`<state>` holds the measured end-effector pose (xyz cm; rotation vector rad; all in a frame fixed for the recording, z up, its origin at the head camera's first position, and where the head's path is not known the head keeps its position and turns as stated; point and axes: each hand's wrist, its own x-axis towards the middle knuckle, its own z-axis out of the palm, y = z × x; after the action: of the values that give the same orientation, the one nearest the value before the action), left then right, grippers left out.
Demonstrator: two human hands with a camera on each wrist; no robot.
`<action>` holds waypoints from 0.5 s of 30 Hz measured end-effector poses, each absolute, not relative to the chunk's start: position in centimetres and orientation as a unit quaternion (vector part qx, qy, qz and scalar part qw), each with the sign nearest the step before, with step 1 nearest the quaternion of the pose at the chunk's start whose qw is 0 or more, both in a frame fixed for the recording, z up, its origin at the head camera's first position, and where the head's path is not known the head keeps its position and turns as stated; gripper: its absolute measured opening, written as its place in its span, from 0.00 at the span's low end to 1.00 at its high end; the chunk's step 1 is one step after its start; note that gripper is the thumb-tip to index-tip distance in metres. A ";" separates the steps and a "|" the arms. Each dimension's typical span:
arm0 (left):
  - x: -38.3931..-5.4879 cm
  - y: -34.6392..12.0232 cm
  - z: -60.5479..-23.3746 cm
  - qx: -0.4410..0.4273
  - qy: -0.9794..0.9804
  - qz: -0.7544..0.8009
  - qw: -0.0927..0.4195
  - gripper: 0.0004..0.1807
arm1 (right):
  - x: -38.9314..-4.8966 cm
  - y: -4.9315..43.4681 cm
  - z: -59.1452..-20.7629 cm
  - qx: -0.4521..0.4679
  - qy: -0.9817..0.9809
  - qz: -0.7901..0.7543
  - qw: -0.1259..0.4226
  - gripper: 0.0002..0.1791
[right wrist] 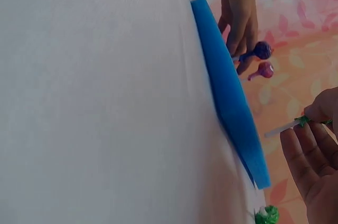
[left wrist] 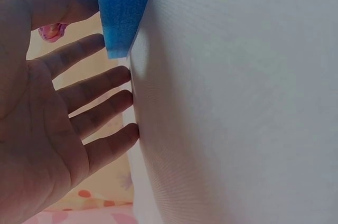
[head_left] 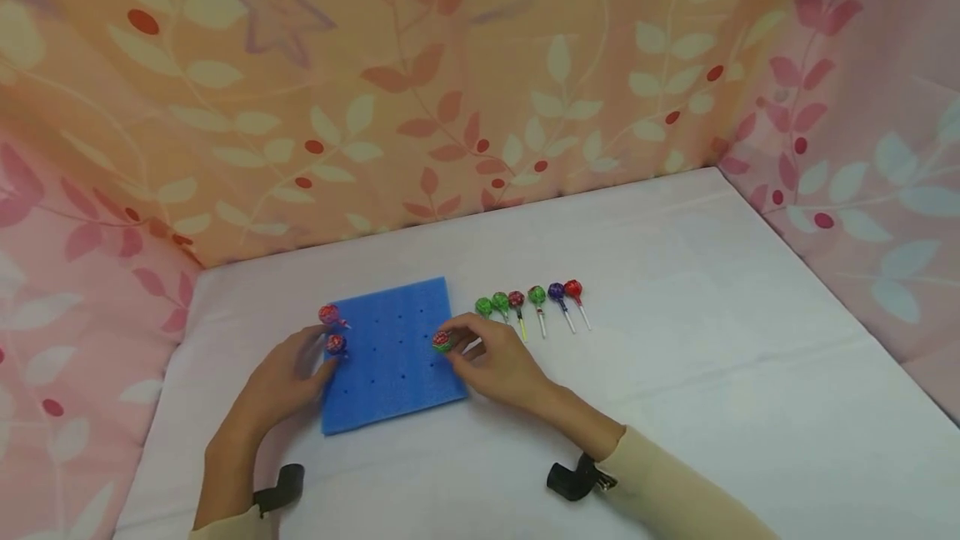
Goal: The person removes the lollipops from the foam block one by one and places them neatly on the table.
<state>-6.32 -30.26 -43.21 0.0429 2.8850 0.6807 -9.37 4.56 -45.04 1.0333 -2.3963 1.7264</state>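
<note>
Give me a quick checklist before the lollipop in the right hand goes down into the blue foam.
1. Right hand has a grip on the red-and-green lollipop: ok.
2. Stick end lined up with a hole: cannot tell.
3. Left hand at the blue foam block edge, fingers straight: ok.
4. Two lollipops planted on the foam's left side: ok.
5. Spare lollipops lying apart to the right: ok.

The right hand (head_left: 498, 361) covers the held lollipop (head_left: 442, 342) stick (head view), forearms cut off below.
</note>
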 end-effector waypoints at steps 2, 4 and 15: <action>-6.3 -30.2 -43.2 0.017 0.970 0.230 0.084 0.36 | -9.5 5.0 -45.2 0.323 -0.771 0.549 0.009 0.18; -6.3 -30.1 -43.1 0.020 0.970 0.231 0.081 0.36 | -9.7 5.5 -45.3 0.319 -0.775 0.546 0.010 0.18; -6.1 -30.1 -43.3 0.017 0.971 0.223 0.081 0.36 | -9.6 8.2 -46.2 0.279 -0.803 0.525 0.034 0.19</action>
<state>-6.06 -30.12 -43.33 0.0516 2.9023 0.6671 -9.63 8.19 -46.18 0.8580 -2.4696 1.6151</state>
